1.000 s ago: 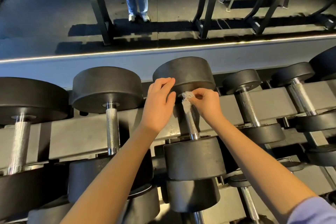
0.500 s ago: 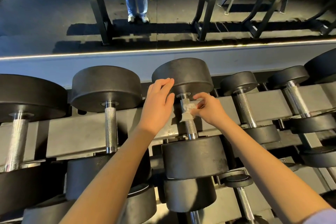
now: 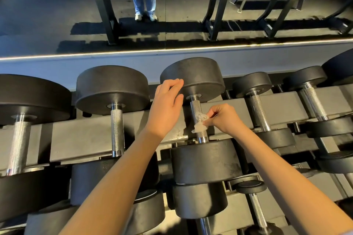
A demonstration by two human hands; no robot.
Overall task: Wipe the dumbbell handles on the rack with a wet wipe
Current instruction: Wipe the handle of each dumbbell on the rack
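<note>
Right hand (image 3: pixel 223 118) pinches a crumpled, see-through wet wipe (image 3: pixel 199 124) onto the knurled chrome dumbbell handle (image 3: pixel 197 115) just left of it, fingertips hidden. Left hand (image 3: pixel 167 105), fingers relaxed, rests on the far weight head (image 3: pixel 200 74).

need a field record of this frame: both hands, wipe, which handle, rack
left hand: fingers straight, resting against the far head of the middle dumbbell
right hand: pinches the wet wipe
wet wipe: crumpled, pressed on the lower half of the handle
handle: knurled metal, upper part uncovered
rack: grey rail, dumbbells lying across it in a row
left neighbour handle: no hand on it
right neighbour handle: no hand on it
</note>
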